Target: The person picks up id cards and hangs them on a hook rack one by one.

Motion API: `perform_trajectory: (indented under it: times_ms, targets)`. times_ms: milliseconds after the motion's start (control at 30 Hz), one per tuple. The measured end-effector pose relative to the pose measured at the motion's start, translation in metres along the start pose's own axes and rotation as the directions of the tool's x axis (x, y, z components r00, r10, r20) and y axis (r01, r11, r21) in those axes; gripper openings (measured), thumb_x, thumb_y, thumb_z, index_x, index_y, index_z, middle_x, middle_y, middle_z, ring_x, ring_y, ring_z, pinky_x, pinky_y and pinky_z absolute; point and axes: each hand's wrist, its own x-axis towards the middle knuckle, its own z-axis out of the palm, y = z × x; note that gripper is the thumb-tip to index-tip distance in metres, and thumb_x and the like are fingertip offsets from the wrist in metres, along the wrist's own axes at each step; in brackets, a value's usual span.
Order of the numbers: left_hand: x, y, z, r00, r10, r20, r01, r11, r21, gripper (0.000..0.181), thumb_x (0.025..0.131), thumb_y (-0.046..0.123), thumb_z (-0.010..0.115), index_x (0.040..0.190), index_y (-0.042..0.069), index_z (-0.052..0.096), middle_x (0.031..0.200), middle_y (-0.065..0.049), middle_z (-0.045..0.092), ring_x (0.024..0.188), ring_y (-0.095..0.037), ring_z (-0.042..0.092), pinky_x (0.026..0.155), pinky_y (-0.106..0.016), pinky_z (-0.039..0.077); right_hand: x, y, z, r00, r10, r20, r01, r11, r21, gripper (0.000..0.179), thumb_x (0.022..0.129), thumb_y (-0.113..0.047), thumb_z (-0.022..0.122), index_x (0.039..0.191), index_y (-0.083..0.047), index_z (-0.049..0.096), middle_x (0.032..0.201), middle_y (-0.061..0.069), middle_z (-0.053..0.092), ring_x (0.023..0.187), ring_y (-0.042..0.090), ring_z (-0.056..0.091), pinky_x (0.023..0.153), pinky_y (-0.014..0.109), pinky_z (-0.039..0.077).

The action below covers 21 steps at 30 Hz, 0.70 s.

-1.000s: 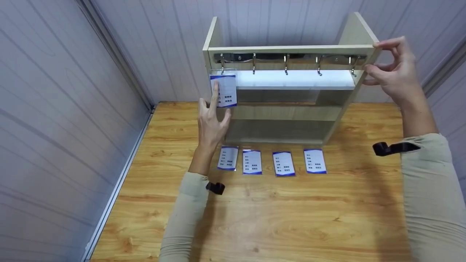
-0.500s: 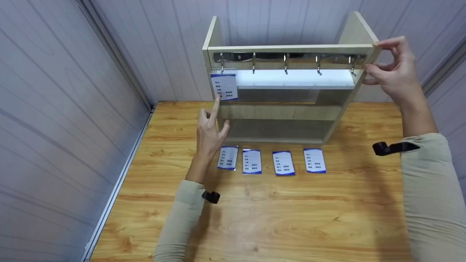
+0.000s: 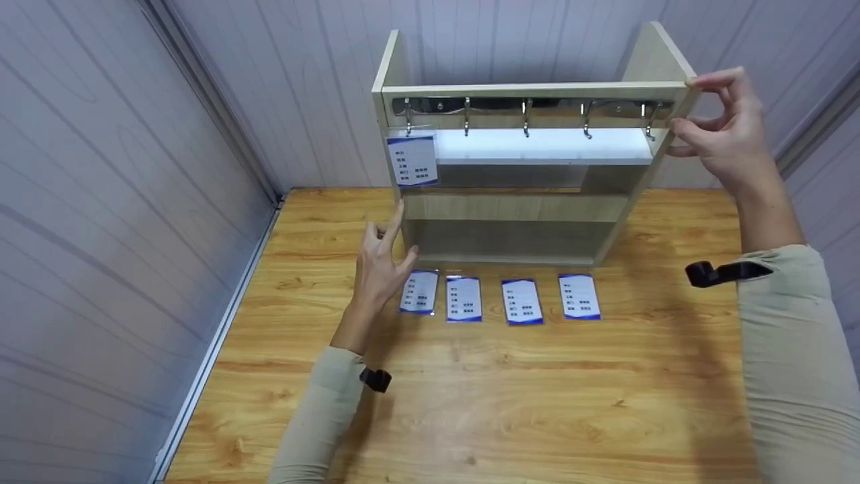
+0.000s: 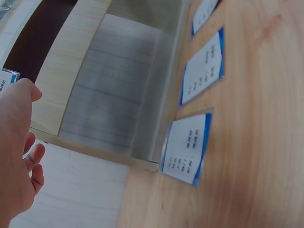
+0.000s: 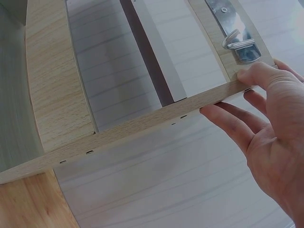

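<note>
A white badge card with blue edges (image 3: pixel 412 160) in a clear sleeve hangs from the leftmost hook of a small wooden shelf (image 3: pixel 516 208). Just below it, my left hand (image 3: pixel 378 269) is apart from the card, index finger pointing up, beside the shelf's left side. Nothing is in that hand; in the left wrist view, its edge overlaps a corner of the hanging card (image 4: pixel 5 78). At the shelf's upper right corner, my right hand (image 3: pixel 729 134) grips the side panel between thumb and fingers. The right wrist view shows the thumb close by a metal hook (image 5: pixel 237 43).
Several similar badge cards (image 3: pixel 463 299) lie in a row on the wood-grain table (image 3: pixel 537 403) before the shelf. A metal rail (image 3: pixel 497 105) with several hooks runs along the shelf's top board. Pale panel walls (image 3: pixel 101 202) stand at the left, back and right.
My left hand has drawn down and toward me, its index finger leaving the front of the hanging badge card. The card stays on its hook, and my right hand keeps its grip.
</note>
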Motion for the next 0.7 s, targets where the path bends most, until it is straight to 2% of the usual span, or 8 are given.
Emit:
perform_trajectory:
  times_ms: [200, 400, 567, 700]
  targets:
    - [-0.007, -0.008, 0.001, 0.999, 0.006, 0.037, -0.006, 1.000, -0.003, 0.073, 0.094, 0.026, 0.083, 0.163, 0.016, 0.061, 0.117, -0.021, 0.061, 0.101, -0.035, 0.061, 0.089, -0.053, 0.055, 0.000, -0.001, 0.000, 1.000, -0.012, -0.003, 0.012, 1.000, 0.019, 0.052, 0.096, 0.022, 0.065, 0.136, -0.010, 0.062, 0.139, 0.006, 0.056, 0.095, 0.013, 0.084, 0.066, 0.028, 0.067]
    - [-0.015, -0.014, 0.004, 0.992, -0.032, 0.119, 0.031, 1.000, 0.004, 0.076, 0.091, 0.042, 0.087, 0.158, 0.013, 0.065, 0.129, -0.023, 0.064, 0.113, -0.041, 0.066, 0.097, -0.057, 0.058, 0.000, -0.001, 0.001, 1.000, -0.020, 0.003, 0.020, 1.000, -0.010, 0.050, 0.097, 0.019, 0.066, 0.137, -0.011, 0.062, 0.140, 0.005, 0.056, 0.096, 0.012, 0.084, 0.068, 0.027, 0.067]
    - [-0.020, -0.016, 0.009, 0.975, -0.104, 0.197, 0.103, 0.995, 0.014, 0.084, 0.090, 0.052, 0.089, 0.160, 0.015, 0.062, 0.136, -0.023, 0.061, 0.121, -0.042, 0.063, 0.102, -0.058, 0.057, 0.000, -0.002, 0.002, 1.000, -0.021, 0.008, 0.021, 1.000, -0.008, 0.051, 0.097, 0.019, 0.066, 0.138, -0.011, 0.061, 0.141, 0.006, 0.056, 0.096, 0.012, 0.084, 0.069, 0.028, 0.068]
    - [-0.026, -0.020, 0.017, 0.951, -0.185, 0.248, 0.182, 0.983, 0.033, 0.086, 0.089, 0.053, 0.090, 0.161, 0.016, 0.061, 0.141, -0.024, 0.060, 0.126, -0.041, 0.062, 0.103, -0.058, 0.059, 0.000, -0.002, 0.003, 1.000, -0.014, 0.006, 0.014, 1.000, 0.001, 0.052, 0.097, 0.021, 0.064, 0.138, -0.011, 0.061, 0.140, 0.006, 0.055, 0.096, 0.013, 0.084, 0.069, 0.028, 0.067]
